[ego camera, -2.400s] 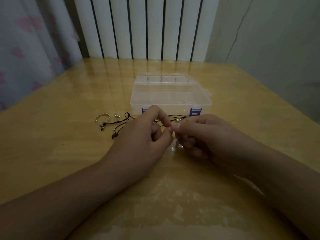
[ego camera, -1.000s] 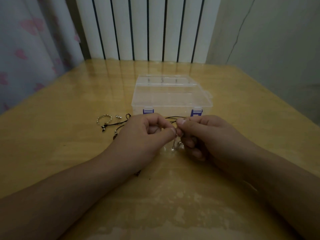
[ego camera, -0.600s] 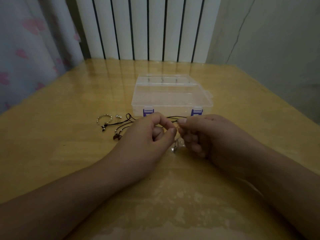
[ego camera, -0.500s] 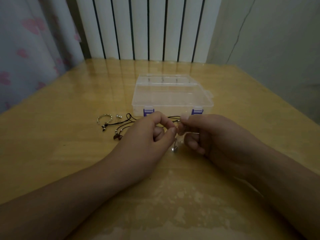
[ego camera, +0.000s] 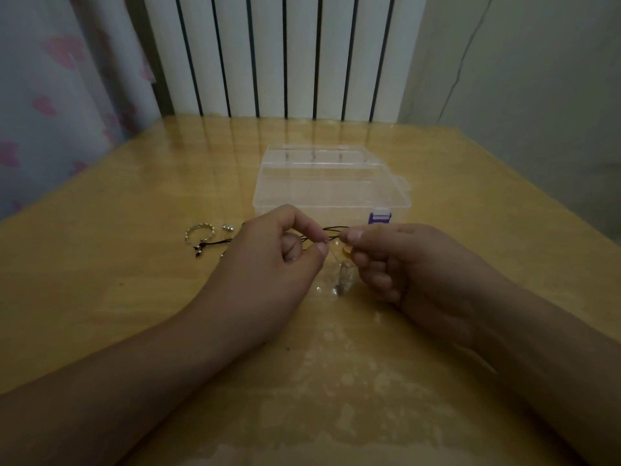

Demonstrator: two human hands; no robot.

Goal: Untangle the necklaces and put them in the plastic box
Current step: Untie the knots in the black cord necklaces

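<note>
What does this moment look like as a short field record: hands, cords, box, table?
left hand: pinches the black cords
right hand: pinches the same cords; a small gold piece at its fingers
plastic box: clear, lid closed, purple latch, behind the hands
silver ring: on the table, left of the hands
necklaces in box: none visible

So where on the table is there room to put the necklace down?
Bare table lies right of the plastic box, and more in front of the left hand and right hand. Left of the hands, the ring and black cords crowd it.
</note>
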